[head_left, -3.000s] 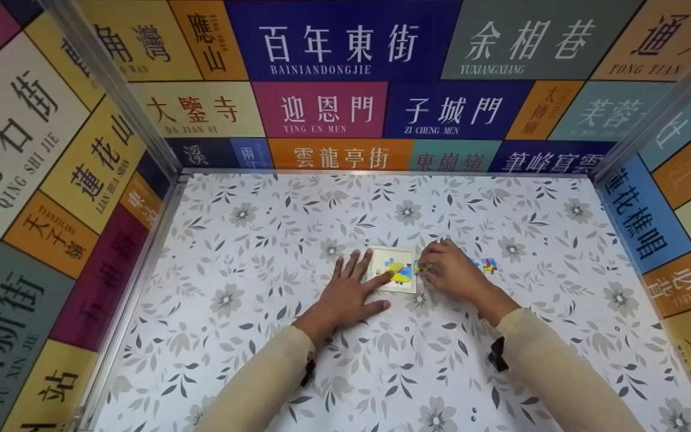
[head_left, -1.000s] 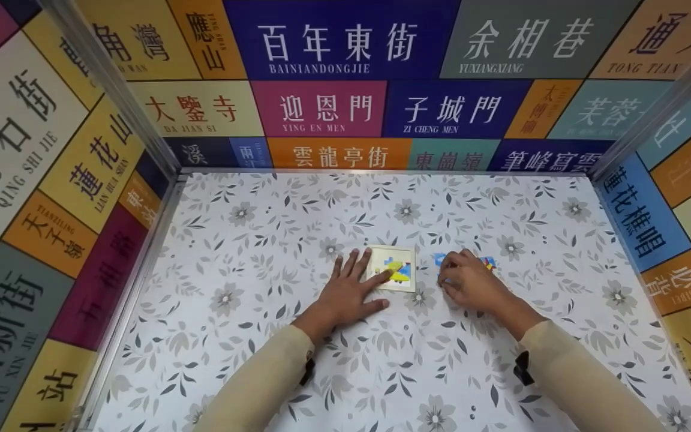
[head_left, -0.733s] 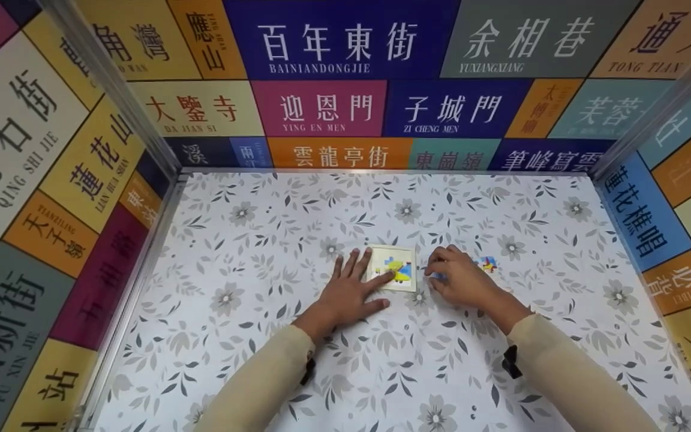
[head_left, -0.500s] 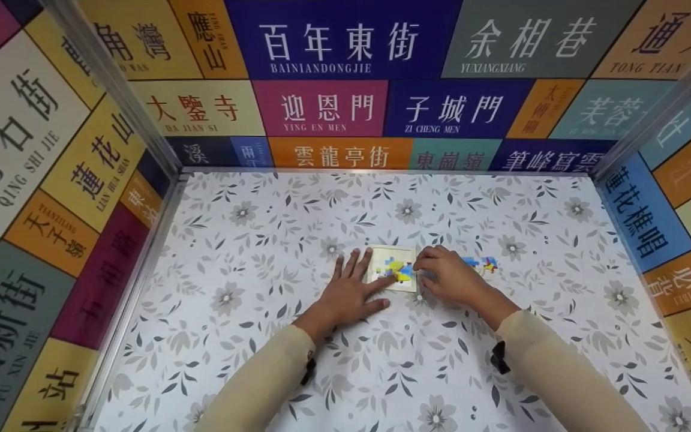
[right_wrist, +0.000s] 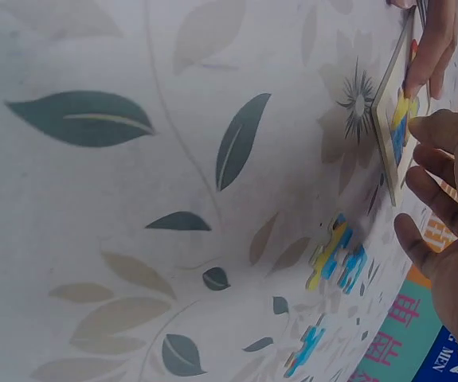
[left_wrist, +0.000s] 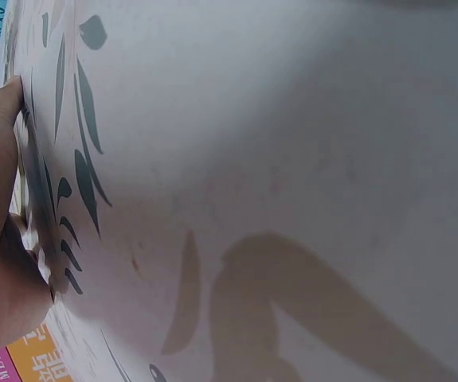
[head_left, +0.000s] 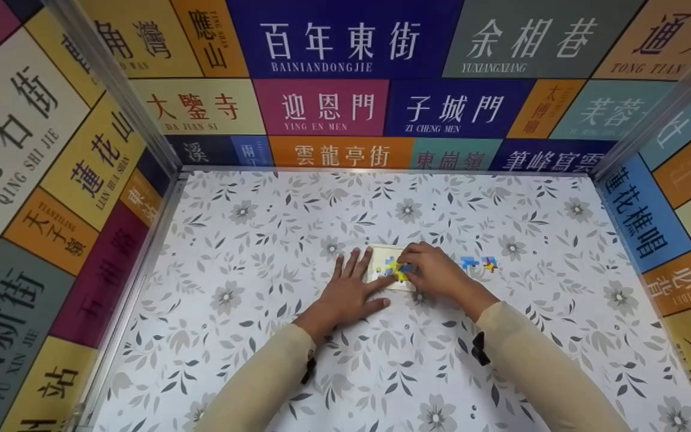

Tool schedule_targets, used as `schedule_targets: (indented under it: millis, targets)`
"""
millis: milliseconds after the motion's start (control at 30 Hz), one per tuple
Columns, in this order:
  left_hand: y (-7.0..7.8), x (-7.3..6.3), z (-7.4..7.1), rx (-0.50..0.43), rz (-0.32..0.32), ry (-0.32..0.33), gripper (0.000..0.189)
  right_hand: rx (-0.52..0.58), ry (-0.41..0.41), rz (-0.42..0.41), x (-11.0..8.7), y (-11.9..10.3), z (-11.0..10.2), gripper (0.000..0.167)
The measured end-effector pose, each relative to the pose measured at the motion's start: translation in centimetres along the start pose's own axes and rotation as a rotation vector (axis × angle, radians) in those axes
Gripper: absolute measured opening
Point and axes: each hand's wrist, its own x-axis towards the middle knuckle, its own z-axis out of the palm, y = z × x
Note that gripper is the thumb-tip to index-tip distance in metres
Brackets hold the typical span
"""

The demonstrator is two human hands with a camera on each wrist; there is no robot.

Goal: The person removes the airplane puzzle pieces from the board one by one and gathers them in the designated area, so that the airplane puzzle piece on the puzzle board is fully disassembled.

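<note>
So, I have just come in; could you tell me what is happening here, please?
A person's left hand rests one finger on a jigsaw puzzle, partly assembled in its wooden tray. The right hand reaches over the tray's right side; I cannot tell whether it grips a piece. Loose jigsaw pieces lie on the table, further right.

We are looking into a small booth, closed in on three sides, in what kind of building we cannot tell. Its walls (head_left: 321, 108) bear bright blocks of Chinese place names with romanised spellings, and shiny posts (head_left: 115, 84) run up the corners. Between them we see a white counter (head_left: 285, 210) patterned with grey flowers and leaves.
</note>
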Motion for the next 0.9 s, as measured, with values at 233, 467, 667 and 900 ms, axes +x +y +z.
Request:
schedule_targets:
  millis: [233, 467, 667, 900]
  targets:
    - [0.1, 0.0, -0.3, 0.010, 0.001, 0.011, 0.063, -0.006, -0.016, -0.013, 1.1, -0.6, 0.2, 0.025]
    - [0.1, 0.1, 0.0, 0.029, -0.002, -0.005, 0.063, -0.015, -0.064, -0.019, 1.8, -1.1, 0.6, 0.031]
    - [0.1, 0.1, 0.0, 0.008, -0.002, -0.006, 0.063, -0.040, -0.056, -0.052, 2.4, -1.5, 0.8, 0.034]
    - [0.1, -0.1, -0.1, 0.026, 0.006, 0.013, 0.063, -0.025, -0.057, -0.069, 2.9, -1.7, 0.9, 0.035]
